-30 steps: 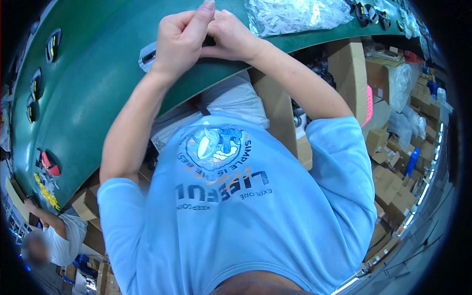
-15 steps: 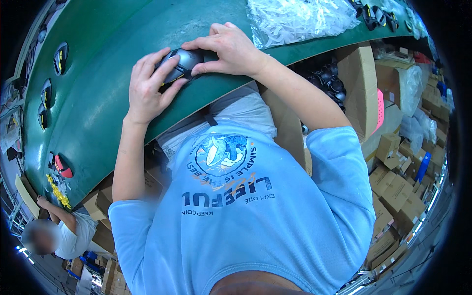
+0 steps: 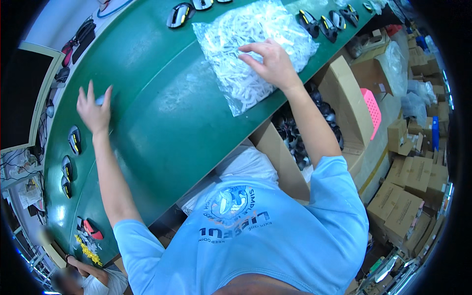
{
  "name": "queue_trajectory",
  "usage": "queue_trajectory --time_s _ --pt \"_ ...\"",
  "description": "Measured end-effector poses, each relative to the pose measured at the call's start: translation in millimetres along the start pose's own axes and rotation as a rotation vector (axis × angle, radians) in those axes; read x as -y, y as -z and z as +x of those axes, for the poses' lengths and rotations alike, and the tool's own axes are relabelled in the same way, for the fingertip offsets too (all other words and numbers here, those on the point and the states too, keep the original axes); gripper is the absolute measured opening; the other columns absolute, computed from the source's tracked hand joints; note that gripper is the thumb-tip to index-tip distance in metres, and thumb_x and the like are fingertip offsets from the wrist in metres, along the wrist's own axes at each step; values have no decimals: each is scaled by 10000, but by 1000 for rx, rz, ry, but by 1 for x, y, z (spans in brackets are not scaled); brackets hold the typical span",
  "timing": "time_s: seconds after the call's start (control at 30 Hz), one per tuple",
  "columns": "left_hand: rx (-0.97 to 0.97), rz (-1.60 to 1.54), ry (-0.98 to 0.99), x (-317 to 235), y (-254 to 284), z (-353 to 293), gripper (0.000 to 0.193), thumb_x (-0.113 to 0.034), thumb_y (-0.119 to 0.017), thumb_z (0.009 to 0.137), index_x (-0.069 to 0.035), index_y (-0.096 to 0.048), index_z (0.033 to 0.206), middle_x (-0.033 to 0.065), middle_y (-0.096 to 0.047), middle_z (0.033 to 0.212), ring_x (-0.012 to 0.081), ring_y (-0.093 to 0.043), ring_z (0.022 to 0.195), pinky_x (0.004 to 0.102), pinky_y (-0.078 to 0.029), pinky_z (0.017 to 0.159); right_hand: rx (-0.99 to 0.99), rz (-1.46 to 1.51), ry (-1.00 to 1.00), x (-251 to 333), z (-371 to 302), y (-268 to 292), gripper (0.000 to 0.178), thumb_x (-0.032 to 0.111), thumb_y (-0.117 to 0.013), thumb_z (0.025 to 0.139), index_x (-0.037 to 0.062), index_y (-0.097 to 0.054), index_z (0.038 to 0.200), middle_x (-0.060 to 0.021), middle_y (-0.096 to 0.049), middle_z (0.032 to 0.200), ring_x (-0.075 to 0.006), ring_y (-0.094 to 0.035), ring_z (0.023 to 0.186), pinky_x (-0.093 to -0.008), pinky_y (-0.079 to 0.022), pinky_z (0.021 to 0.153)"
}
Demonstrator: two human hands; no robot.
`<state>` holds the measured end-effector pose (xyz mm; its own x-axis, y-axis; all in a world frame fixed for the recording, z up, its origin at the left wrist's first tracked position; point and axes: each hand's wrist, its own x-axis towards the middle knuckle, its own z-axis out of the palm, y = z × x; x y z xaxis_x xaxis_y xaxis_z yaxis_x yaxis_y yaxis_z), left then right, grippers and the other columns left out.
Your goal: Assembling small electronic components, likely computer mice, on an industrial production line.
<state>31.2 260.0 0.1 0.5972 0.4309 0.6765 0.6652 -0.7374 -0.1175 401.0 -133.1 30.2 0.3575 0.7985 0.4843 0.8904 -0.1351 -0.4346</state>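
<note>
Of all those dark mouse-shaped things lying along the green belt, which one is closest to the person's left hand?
The black and yellow mouse just below the left hand, at the belt's left edge. The other mice lie farther down that edge or along the far side beyond the clear bag.

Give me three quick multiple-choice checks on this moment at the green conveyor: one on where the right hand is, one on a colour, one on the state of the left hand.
1. Where is the right hand?
A. On the clear plastic bag of small white parts
B. Inside the open cardboard box
C. On the pink plastic basket

2. What colour is the curved conveyor belt?
A. Grey
B. Green
C. Blue

3. How is the left hand?
A. Clenched in a fist on the shirt
B. Gripping a cardboard box
C. Fingers spread, reaching out over the belt

Answers:
1 A, the fingertips press on the bag lying on the belt.
2 B, the belt surface is dark green throughout.
3 C, the fingers are fanned out far to the left, with something small and pale at them that is too hidden to name.
</note>
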Motion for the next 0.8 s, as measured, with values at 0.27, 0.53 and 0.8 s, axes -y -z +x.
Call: queue_trajectory --time_s 0.27,0.53,0.8 --pt "287 -511 85 -213 -117 128 901 -656 -823 845 -177 -547 1557 228 -653 1398 460 -644 1251 532 -539 1070 438 -155 74 1 56 -24 200 254 -811 894 123 -789 1043 -56 -782 945 -294 -705 919 -420 -513 900" --pt "524 -688 344 -209 -54 121 577 -441 -750 965 -223 -610 1481 190 -697 1298 385 -659 1243 509 -527 1074 208 175 -43 -5 30 -5 130 196 -812 916 90 -757 968 -82 -769 917 -279 -696 834 -411 -507 829" --pt "447 -718 -113 -126 131 -68 524 -121 -794 861 -62 -677 1369 245 -605 1458 458 -602 1283 510 -499 1091 -139 672 -142 58 -2 19 118 0 -812 925 19 -805 1041 -11 -766 902 -62 -592 766 -242 -460 652"
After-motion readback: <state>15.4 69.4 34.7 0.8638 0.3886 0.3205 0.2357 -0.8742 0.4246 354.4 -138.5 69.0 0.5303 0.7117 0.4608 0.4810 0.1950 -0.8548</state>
